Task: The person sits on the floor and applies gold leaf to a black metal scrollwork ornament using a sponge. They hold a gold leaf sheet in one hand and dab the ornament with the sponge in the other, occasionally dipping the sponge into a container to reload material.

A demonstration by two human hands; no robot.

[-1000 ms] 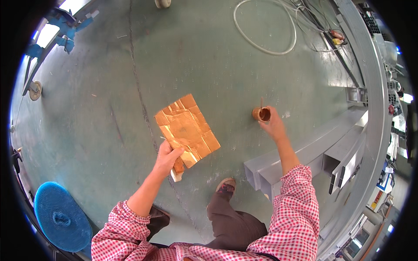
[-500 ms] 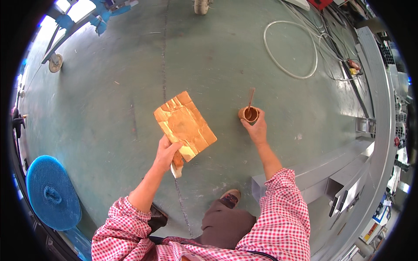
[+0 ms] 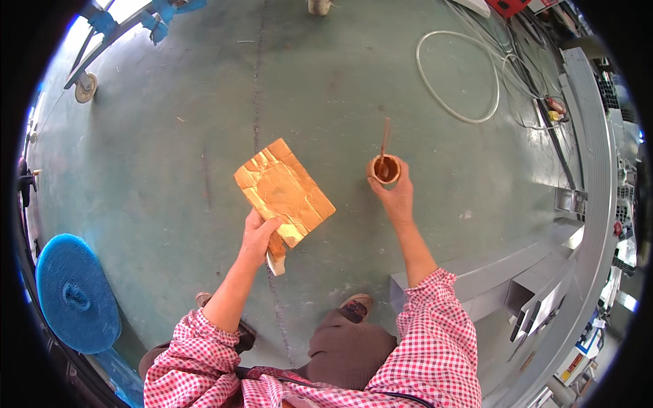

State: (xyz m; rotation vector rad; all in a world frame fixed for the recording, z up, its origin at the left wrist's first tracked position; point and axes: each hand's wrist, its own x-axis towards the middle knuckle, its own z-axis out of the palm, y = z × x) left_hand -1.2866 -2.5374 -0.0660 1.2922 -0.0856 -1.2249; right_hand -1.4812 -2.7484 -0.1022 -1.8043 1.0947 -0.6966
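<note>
My left hand (image 3: pixel 257 238) is closed on the near corner of a flat, creased piece of gold-coloured cardboard (image 3: pixel 284 192), thumb on top. Beneath it, in the same grip, an orange-brown piece with a white end (image 3: pixel 277 260) sticks out; its kind is unclear. Off to the right, my right hand (image 3: pixel 398 196) wraps round a small brown cup (image 3: pixel 386 171), its open top facing up. Something dark brown coats the inside. A thin stick-like handle (image 3: pixel 386 132) stands out of the cup, its lower end hidden inside. Both hands are above the green floor.
Rectangular metal tubes (image 3: pixel 490 275) lie on the right beside a long grey rail (image 3: pixel 592 170). A clear hose (image 3: pixel 420 68) loops at the far right near cables. A blue roll (image 3: pixel 78 296) stands at the left, and a wheeled frame (image 3: pixel 85 88) at the far left.
My right hand has shifted slightly left and away from me with the cup. The gold cardboard has moved a little left in view. My feet and legs have shifted, as in walking.
</note>
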